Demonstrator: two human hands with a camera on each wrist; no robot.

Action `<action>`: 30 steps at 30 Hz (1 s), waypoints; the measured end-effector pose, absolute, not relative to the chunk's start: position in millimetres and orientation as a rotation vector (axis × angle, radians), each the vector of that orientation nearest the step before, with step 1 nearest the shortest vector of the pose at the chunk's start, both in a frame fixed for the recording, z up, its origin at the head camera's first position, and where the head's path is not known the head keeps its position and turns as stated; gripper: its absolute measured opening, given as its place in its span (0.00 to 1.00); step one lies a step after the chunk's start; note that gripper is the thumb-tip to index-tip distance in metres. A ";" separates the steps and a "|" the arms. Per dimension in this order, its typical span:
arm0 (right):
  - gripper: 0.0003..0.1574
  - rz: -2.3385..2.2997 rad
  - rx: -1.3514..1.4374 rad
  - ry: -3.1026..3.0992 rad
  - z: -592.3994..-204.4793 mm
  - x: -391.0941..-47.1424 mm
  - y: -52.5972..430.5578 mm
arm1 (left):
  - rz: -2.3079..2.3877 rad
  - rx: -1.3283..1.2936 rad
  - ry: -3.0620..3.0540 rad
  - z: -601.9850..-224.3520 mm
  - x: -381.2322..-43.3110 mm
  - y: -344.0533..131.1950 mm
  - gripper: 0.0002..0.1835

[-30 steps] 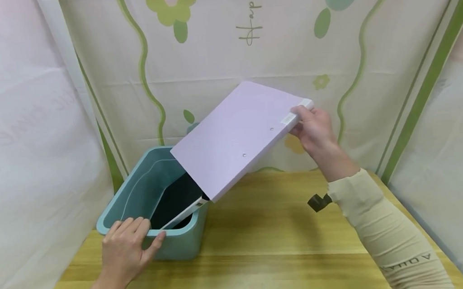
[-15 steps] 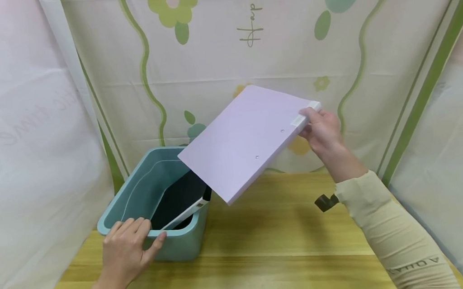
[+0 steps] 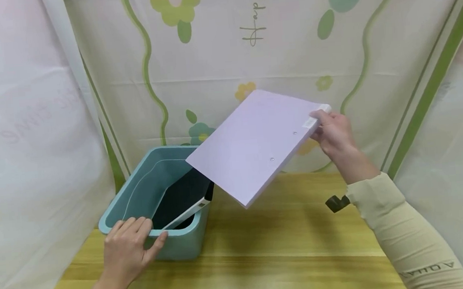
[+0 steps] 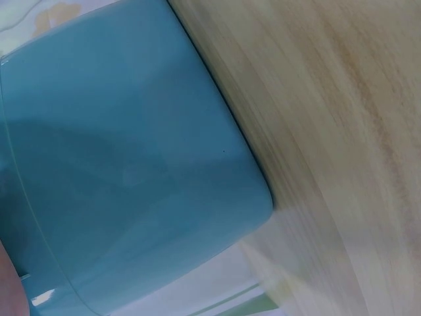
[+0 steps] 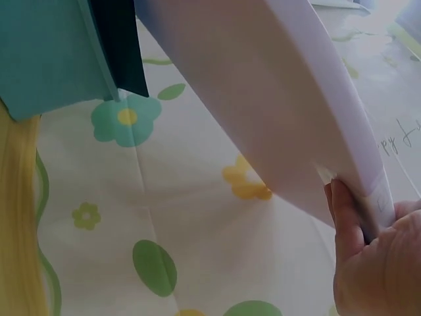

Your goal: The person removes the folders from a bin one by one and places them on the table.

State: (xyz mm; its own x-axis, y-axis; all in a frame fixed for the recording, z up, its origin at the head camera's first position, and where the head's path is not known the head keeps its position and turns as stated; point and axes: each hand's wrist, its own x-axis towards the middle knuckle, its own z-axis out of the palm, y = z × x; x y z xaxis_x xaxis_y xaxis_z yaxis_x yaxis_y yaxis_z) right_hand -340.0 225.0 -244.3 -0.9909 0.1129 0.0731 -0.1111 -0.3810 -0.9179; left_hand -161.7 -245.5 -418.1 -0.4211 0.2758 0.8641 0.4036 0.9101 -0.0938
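Note:
My right hand (image 3: 334, 134) grips a lilac file folder (image 3: 252, 143) at the white-labelled corner of its spine, thumb on top and fingers underneath. The folder is tilted in the air above the table, its left corner overlapping the edge of a teal bin (image 3: 182, 246) in the head view. In the right wrist view the folder's underside (image 5: 243, 85) shows beside the hand. My left hand (image 3: 125, 248) holds the bin's near rim, fingers over the inside and thumb along the outside. A black folder (image 3: 180, 194) with a white spine leans inside the bin, its upper corner poking past the rim.
The bin stands at the left of a wooden table (image 3: 288, 249). Behind the table hangs a pale curtain (image 3: 216, 50) with printed flowers, and more cloth closes off both sides. A small black piece (image 3: 337, 203) juts from the right sleeve cuff.
My right hand has moved right and slightly down with the lilac folder, drawing it away from the bin and uncovering more of the black folder. The left hand stays on the rim.

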 end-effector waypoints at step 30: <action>0.47 2.529 -0.103 -1.754 -247.3 -344.4 261.6 | -0.188 -0.486 -2.036 -415.6 -161.2 -240.9 0.28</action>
